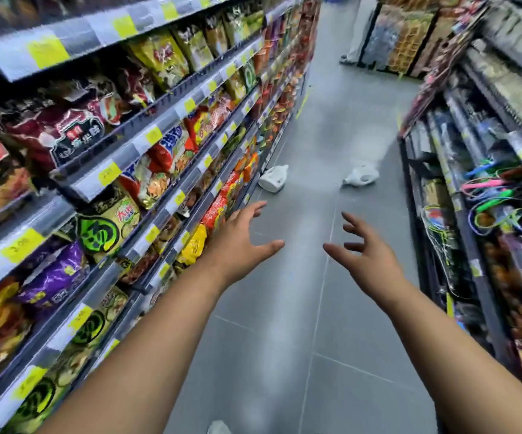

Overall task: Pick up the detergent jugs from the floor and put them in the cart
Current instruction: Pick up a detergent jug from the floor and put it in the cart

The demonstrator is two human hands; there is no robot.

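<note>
Two white detergent jugs lie on the grey tiled floor ahead in a shop aisle. One jug (272, 179) rests against the foot of the left shelving; the other jug (360, 177) lies on its side nearer the right shelving. My left hand (243, 242) and my right hand (366, 250) are both stretched forward over the floor, fingers spread, holding nothing. Both hands are well short of the jugs. No cart is in view.
Shelving (146, 145) packed with snack and noodle bags lines the left side. Dark shelving (472, 195) with small goods lines the right. A person's legs (352, 42) stand at the far end beside a stacked display (400, 39).
</note>
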